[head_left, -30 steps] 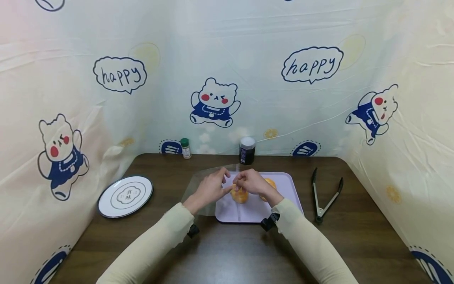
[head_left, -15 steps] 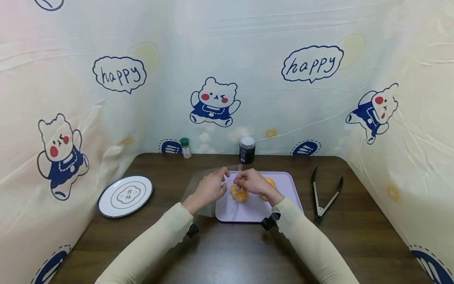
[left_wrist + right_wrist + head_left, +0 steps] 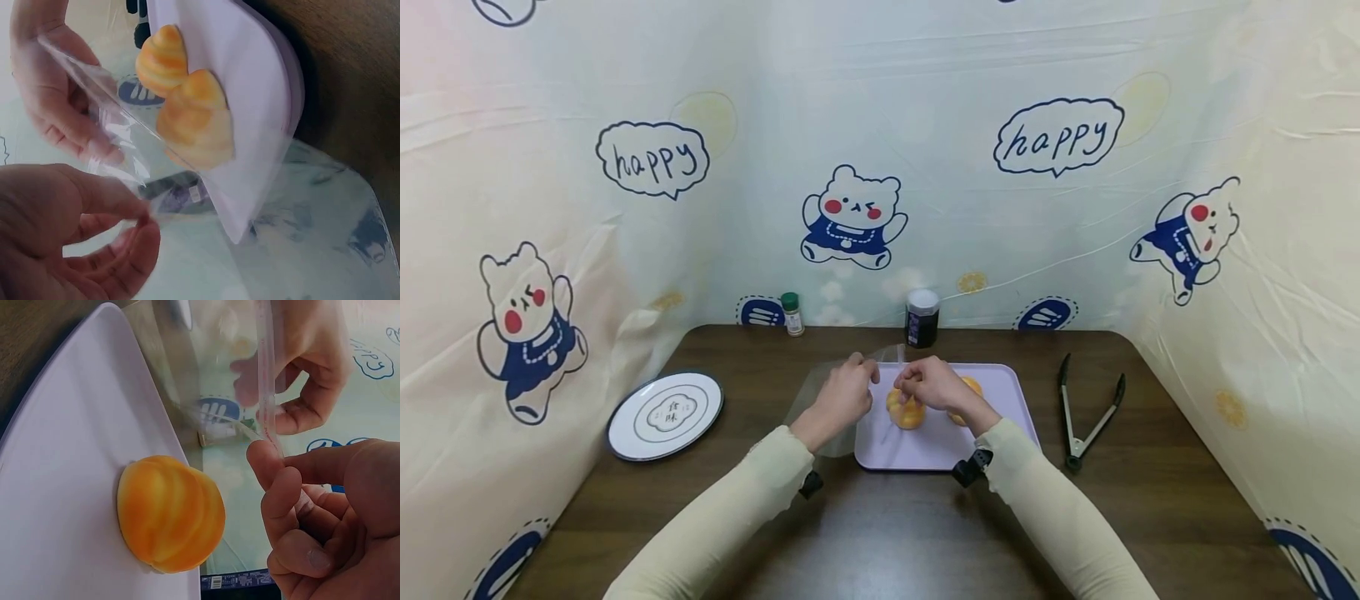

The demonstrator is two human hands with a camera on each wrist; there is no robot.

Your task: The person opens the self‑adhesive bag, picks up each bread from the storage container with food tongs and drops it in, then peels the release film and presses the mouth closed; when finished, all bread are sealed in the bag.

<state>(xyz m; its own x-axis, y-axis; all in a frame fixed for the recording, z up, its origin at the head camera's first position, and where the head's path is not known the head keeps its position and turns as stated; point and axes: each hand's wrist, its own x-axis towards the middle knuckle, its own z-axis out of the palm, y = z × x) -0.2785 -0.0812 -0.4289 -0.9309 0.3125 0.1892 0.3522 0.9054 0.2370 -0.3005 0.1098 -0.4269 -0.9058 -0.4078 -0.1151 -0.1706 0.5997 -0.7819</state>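
Observation:
My right hand [image 3: 936, 385] pinches the corner of a clear plastic bag [image 3: 219, 356] between thumb and forefinger. A narrow whitish strip [image 3: 266, 369] runs along the bag's edge. With thumb and forefinger together, my left hand [image 3: 81, 231] pinches that edge a little further along. Stretched over the left part of the lilac tray [image 3: 1000, 433], the bag hangs down past the tray's left side. Two golden, ridged bread rolls [image 3: 199, 122] lie on the tray; through the film one shows in the left wrist view. The farther roll [image 3: 973, 387] is partly hidden by my right hand.
A white plate [image 3: 662, 429] with a dark rim stands at the left. Black-tipped tongs [image 3: 1077, 442] lie spread at the right. Along the back edge stand a green-capped shaker [image 3: 793, 315] and a dark jar [image 3: 922, 319] with a pale lid.
My left thumb and fingers, apart half a second ago, have closed together at the bag's edge. The right hand has stayed in place.

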